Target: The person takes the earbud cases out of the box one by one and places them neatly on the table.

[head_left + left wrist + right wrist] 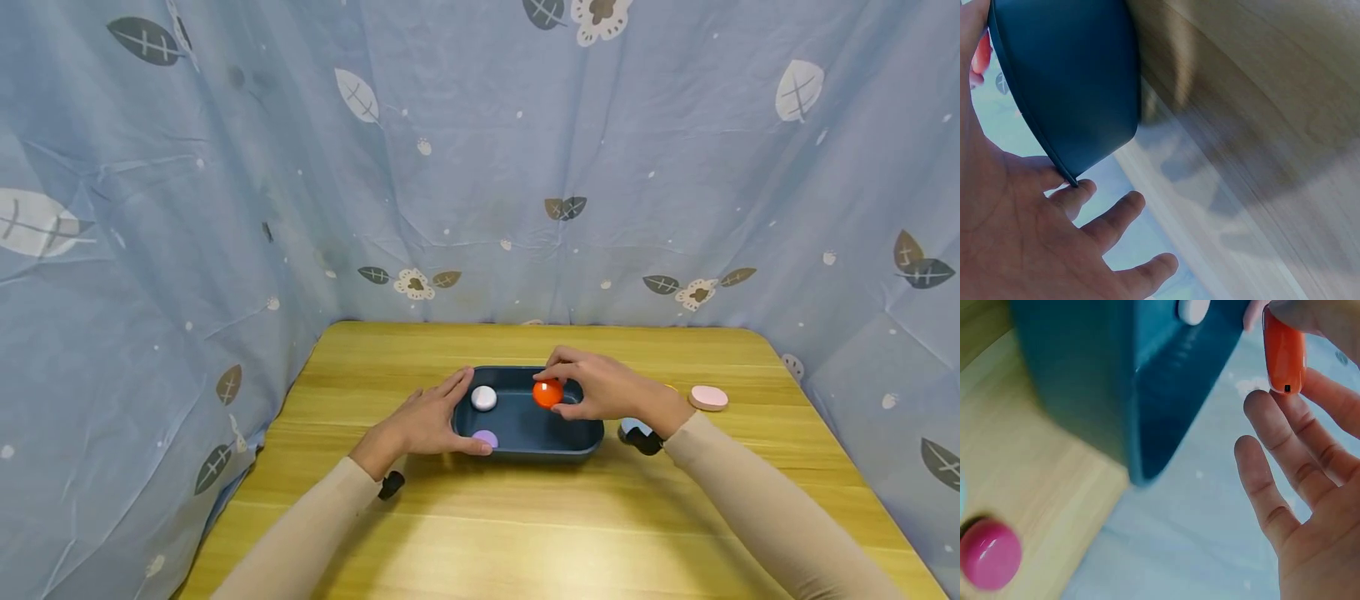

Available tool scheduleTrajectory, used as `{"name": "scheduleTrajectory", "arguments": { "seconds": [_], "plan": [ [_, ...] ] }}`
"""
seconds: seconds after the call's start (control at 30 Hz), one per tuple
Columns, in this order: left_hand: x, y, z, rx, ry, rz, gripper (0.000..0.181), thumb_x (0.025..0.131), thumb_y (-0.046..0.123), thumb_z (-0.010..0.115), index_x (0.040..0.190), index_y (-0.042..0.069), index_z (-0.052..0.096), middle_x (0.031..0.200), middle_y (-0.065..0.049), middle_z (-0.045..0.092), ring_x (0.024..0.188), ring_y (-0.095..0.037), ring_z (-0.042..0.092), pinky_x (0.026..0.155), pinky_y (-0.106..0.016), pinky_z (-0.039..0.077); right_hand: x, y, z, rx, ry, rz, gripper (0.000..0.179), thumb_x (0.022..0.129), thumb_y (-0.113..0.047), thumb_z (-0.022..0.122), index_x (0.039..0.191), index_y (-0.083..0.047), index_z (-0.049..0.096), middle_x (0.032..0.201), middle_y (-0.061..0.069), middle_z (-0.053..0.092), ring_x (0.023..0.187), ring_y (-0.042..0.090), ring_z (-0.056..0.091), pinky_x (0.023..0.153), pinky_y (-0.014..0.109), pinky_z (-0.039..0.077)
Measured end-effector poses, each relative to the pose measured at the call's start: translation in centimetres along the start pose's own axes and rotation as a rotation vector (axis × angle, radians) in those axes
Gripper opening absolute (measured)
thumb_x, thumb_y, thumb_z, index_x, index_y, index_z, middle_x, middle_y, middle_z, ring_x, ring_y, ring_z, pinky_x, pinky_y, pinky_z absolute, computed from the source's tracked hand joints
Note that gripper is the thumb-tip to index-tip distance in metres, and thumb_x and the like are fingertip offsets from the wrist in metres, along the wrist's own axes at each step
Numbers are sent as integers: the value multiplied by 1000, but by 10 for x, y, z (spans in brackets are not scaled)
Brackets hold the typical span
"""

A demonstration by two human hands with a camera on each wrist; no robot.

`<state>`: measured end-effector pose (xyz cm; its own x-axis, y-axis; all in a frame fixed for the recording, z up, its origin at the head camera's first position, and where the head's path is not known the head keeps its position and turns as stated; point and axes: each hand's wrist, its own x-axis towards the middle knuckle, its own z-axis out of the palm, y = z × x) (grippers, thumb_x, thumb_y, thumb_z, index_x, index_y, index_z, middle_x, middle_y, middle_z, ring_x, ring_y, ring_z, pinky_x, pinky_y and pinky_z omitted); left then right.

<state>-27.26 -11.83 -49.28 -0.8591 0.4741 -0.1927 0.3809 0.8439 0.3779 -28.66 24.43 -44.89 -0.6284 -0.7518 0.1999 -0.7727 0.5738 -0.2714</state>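
Head view: we've got the right hand (600,387) pinching a shiny orange piece (548,394), fingers narrowed around it, thumb on the near side. The piece sits up above the opening of a dark blue container (525,427), well apart from the left fingers.

The left hand (423,423) is spread wide across the container's left end, thumb along the near rim and fingertips at the far rim. From the left wrist we see two of its fingers sticking out free, touching nothing.

Inside the container, we spot a round white piece (483,398) just beside the left fingertips and a purple piece (487,438) right by the left thumb. Out past the right fingers, on the wooden table (487,533), there's a pale pink oval piece (708,398), plus a light blue one (636,427) partly hidden near that wrist. Our right wrist view also catches a magenta piece (990,553) on the table, well apart from those fingers.
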Motion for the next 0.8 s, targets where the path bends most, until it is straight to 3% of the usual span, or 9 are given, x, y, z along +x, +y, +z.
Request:
{"name": "scheduleTrajectory", "arguments": {
  "seconds": [0.17,0.4,0.67,0.8],
  "plan": [
    [-2,0,-2,-4,6,13,144,86,91,83,190,27,8,200,4,9,178,-42,36,143,-80,20,-25,6,-7,20,72,31,48,96,-20,96,142,-13,84,129,0,71,106,18,75,96,39,68],
    [-2,0,-1,-11,2,15,143,87,91,83,190,27,7,200,5,8,179,-42,35,143,-80,18,-69,21,-7,42,137,98,45,93,-14,98,136,-16,85,124,-4,73,103,12,72,86,28,66],
    [-2,0,-2,-12,4,16,143,87,90,83,190,27,7,199,5,9,179,-42,35,144,-80,17,-125,39,-9,-1,188,222,44,90,-15,101,130,-21,84,122,-7,74,98,12,70,80,33,63],
    [-2,-1,-1,-12,-1,16,143,86,92,82,190,27,7,200,5,8,179,-42,35,144,-80,17,-149,48,-5,-31,214,246,44,87,-15,103,126,-19,83,119,-7,74,95,15,71,79,35,65]
  ]
}}
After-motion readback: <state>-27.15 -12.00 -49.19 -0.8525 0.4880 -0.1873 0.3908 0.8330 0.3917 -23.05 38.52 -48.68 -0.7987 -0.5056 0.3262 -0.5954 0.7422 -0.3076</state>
